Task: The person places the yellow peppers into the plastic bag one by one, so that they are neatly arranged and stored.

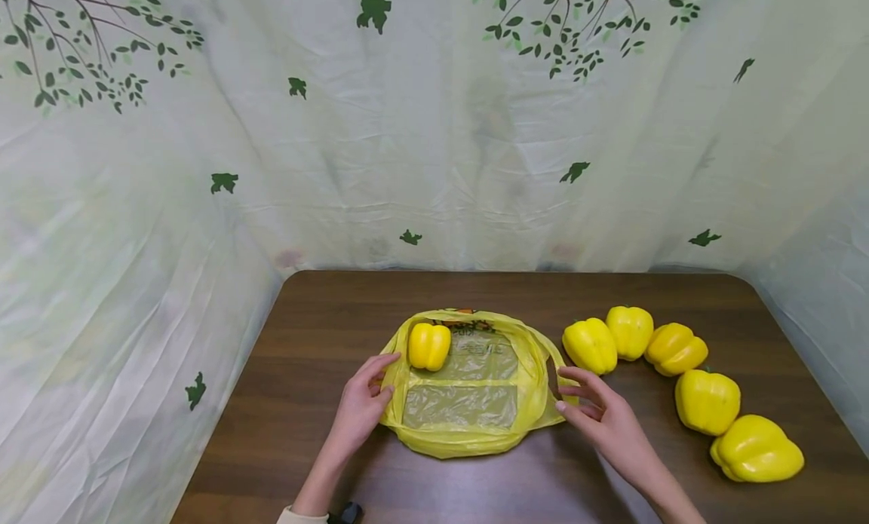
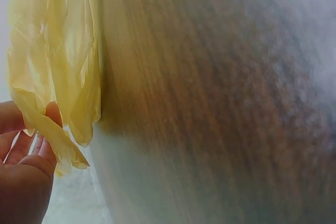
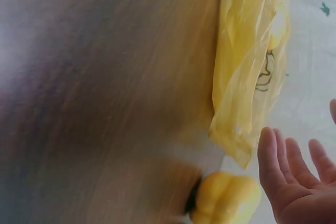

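A yellow plastic bag [image 1: 468, 442] lies on the table with its mouth spread wide. One yellow bell pepper [image 1: 429, 347] sits inside, toward the far left. My left hand [image 1: 363, 397] is at the bag's left rim, thumb and forefinger apart. In the left wrist view, a loose flap of the bag [image 2: 50, 129] hangs across the fingers of that hand. Beside the bag's right handle is my right hand [image 1: 604, 415], fingers parted and lightly bent. The right wrist view shows its fingers [image 3: 269, 153] extended, with nothing gripped.
Several more yellow bell peppers [image 1: 707, 402] form a curved row on the right of the brown wooden table [image 1: 292, 328]. A pale curtain [image 1: 434, 154] printed with leaves hangs behind the table and along its sides.
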`<state>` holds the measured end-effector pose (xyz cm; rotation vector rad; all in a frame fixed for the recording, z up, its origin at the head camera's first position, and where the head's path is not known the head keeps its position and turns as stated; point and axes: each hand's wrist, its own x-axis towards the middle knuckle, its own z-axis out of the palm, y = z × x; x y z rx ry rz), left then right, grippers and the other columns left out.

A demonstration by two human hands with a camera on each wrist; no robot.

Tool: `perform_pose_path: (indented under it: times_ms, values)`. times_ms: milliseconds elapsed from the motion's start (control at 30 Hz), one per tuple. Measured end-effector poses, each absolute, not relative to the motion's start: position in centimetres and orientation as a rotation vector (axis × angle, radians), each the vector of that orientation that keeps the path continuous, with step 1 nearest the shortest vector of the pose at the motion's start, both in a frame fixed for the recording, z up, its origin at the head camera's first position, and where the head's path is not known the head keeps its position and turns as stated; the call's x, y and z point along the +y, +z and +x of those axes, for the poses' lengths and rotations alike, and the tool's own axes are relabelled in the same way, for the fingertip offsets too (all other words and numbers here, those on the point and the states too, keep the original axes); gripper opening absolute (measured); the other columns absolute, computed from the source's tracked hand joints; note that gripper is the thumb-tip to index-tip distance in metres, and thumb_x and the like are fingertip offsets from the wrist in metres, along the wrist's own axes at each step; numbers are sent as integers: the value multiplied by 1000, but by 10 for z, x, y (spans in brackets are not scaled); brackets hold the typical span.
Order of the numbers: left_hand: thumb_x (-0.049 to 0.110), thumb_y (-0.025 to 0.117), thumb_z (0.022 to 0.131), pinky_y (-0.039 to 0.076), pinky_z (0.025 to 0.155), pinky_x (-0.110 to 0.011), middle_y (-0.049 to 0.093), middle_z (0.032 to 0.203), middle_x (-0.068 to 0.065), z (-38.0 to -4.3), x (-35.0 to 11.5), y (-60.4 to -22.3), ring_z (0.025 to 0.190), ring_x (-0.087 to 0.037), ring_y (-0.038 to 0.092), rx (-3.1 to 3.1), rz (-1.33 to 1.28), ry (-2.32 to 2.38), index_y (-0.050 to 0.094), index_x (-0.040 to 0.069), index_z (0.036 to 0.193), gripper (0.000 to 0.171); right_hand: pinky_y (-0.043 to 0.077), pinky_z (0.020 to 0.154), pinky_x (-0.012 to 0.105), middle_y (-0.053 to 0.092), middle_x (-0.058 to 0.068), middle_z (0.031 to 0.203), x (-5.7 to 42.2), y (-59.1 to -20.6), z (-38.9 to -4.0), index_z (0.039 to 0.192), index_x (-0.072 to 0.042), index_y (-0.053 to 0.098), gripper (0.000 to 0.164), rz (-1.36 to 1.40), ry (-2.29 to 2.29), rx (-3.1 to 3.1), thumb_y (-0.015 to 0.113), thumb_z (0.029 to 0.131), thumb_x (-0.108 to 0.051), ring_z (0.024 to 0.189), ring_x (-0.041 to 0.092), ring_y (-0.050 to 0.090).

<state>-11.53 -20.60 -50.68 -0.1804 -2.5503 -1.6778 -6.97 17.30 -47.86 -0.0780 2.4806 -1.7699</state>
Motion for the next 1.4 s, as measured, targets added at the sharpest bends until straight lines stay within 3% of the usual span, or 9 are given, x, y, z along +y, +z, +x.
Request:
perform_pose_path:
  times_ms: [333,500,700,967,1200,1300,1400]
  values:
    - [-22,58,81,53,78,-38,59,126,-18,-105,-195,-474,95,-35,57,-2598,-183,-1640,61,-5,126,49,52,84,32,59,7,131,190,-479,-54,136,-18,54,50,29,-1593,2635,72,90,-29,111,24,61]
    - [-22,58,81,53,79,-40,59,126,-19,-103,-192,-462,96,-37,58,-2609,-178,-1642,62,-5,126,48,51,85,31,59,6,132,200,-476,-47,136,-20,53,49,45,-1548,2700,70,92,-33,112,24,61]
    - [-22,58,81,53,79,-39,58,126,-18,-105,-192,-464,96,-37,58,-2601,-181,-1650,62,-4,125,47,52,86,39,56,8,135,212,-471,-45,139,-18,50,56,90,-1476,2743,67,92,-42,113,27,60]
    - [-22,59,81,53,78,-39,59,125,-18,-106,-192,-466,96,-35,57,-2609,-186,-1635,62,-4,126,48,47,79,16,56,11,134,232,-464,-40,141,-18,48,55,126,-1428,2808,67,93,-37,111,24,59]
    - [-20,59,82,52,81,-41,59,125,-18,-106,-191,-465,96,-35,56,-2619,-171,-1637,62,-4,126,47,46,77,13,55,13,135,247,-462,-34,144,-16,45,59,189,-1397,2818,64,94,-42,112,26,57]
    - [-20,59,82,52,81,-42,59,125,-18,-105,-191,-465,96,-35,55,-2619,-164,-1635,62,-4,126,46,47,76,13,55,12,135,253,-464,-30,144,-17,45,58,211,-1388,2829,63,94,-43,111,19,57]
    - [-19,59,82,52,81,-41,60,124,-17,-105,-191,-466,96,-35,56,-2615,-166,-1630,62,-4,126,46,47,75,12,54,12,136,258,-465,-25,144,-16,45,59,245,-1389,2823,62,95,-43,106,1,55]
